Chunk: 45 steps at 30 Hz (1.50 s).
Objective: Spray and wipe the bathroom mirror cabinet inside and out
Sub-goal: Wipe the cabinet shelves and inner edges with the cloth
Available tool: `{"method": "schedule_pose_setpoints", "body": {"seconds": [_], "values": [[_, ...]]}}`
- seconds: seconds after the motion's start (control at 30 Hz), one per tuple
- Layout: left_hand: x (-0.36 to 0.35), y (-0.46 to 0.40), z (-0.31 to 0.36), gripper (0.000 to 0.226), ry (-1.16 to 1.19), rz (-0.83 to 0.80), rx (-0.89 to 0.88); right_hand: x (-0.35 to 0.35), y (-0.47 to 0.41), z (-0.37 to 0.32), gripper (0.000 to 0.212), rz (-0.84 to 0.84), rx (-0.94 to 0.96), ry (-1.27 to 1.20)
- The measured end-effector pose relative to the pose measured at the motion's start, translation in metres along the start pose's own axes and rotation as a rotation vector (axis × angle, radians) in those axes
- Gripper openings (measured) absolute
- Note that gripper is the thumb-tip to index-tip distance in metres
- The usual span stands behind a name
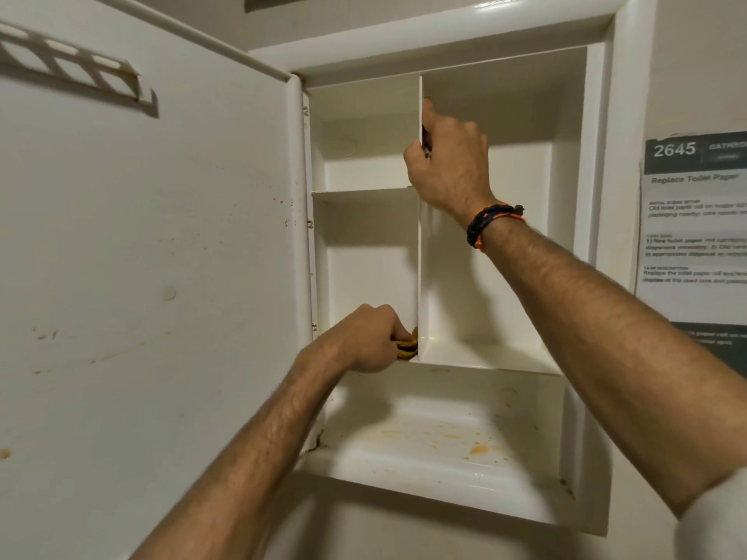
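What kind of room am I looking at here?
Most likely a bathroom. A white recessed wall cabinet stands with its door swung open, and a posted sheet beside it reads "Replace Toilet Paper". The left hand holds a yellow cloth inside the cabinet.
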<state>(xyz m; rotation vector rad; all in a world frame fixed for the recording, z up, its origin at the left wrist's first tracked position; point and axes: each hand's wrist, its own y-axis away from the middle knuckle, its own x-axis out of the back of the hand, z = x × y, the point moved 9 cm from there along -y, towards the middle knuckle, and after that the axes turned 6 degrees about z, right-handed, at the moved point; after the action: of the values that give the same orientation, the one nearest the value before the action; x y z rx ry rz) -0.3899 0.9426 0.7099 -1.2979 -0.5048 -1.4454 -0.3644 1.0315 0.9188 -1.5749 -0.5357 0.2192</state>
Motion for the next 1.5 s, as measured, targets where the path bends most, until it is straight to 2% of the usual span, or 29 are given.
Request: {"method": "schedule_pose_setpoints", "body": {"seconds": [0.03,0.1,0.17,0.23,0.3,0.4,0.47,0.57,0.7,0.8,0.87,0.9,0.97,1.0,1.07,1.13,1.2,1.3,1.33,1.4,1.5], "values": [[0.001,0.005,-0.003,0.032,0.011,-0.008,-0.012,0.0,0.0,0.0,0.045,0.004,0.006,0.006],[0.004,0.014,-0.008,0.069,0.01,-0.008,-0.058,0.0,0.001,0.001,0.045,0.008,0.009,0.011],[0.007,0.024,-0.011,0.076,-0.005,0.002,-0.077,0.001,0.001,0.001,0.042,0.011,0.006,0.006],[0.009,0.031,-0.018,0.074,0.05,-0.006,-0.068,0.002,0.001,0.001,0.04,0.004,-0.003,-0.003],[0.02,0.034,-0.034,0.066,0.213,0.067,0.003,0.002,0.001,0.001,0.041,-0.015,-0.012,-0.016],[0.045,0.04,-0.064,0.059,0.516,0.379,0.177,0.001,0.002,0.0,0.045,-0.027,-0.018,-0.024],[0.053,0.042,-0.076,0.058,0.556,0.587,0.306,0.0,0.003,-0.001,0.049,-0.027,-0.022,-0.013],[0.052,0.032,-0.072,0.051,0.587,0.738,0.426,0.0,0.004,0.0,0.052,-0.025,-0.018,-0.006],[0.058,0.016,-0.059,0.049,0.706,0.865,0.484,-0.001,0.003,0.0,0.051,-0.027,0.006,-0.011],[0.073,0.015,-0.061,0.049,0.797,1.019,0.512,-0.001,0.004,0.0,0.051,-0.003,0.012,-0.012],[0.08,0.02,-0.056,0.051,0.778,1.126,0.459,-0.002,0.005,0.001,0.052,0.011,0.01,-0.017],[0.084,0.022,-0.047,0.051,0.694,1.157,0.378,-0.002,0.005,0.001,0.053,0.017,0.01,-0.022],[0.08,0.016,-0.03,0.056,0.394,1.111,0.188,-0.003,0.005,0.002,0.055,0.023,0.002,-0.025],[0.07,0.007,-0.024,0.06,0.197,1.008,0.12,-0.003,0.005,0.003,0.056,0.028,0.0,-0.024],[0.033,-0.012,-0.023,0.068,-0.198,0.694,0.077,-0.003,0.005,0.003,0.056,0.032,0.005,-0.026],[0.008,-0.02,-0.034,0.076,-0.405,0.491,0.1,-0.002,0.005,0.003,0.056,0.035,0.004,-0.033],[0.006,-0.021,-0.038,0.073,-0.437,0.442,0.074,-0.003,0.005,0.003,0.056,0.037,-0.007,-0.03],[0.009,-0.014,-0.039,0.035,-0.335,0.391,-0.004,-0.002,0.005,0.001,0.052,0.03,-0.011,-0.03],[0.008,-0.012,-0.04,0.029,-0.324,0.349,-0.019,-0.002,0.004,0.001,0.049,0.029,-0.016,-0.027],[0.003,-0.012,-0.039,0.03,-0.34,0.247,-0.014,0.0,0.003,0.001,0.042,0.025,-0.024,-0.017],[0.003,-0.02,-0.036,0.016,-0.372,0.134,0.042,0.002,0.001,0.002,0.037,0.003,-0.033,-0.035]]}}
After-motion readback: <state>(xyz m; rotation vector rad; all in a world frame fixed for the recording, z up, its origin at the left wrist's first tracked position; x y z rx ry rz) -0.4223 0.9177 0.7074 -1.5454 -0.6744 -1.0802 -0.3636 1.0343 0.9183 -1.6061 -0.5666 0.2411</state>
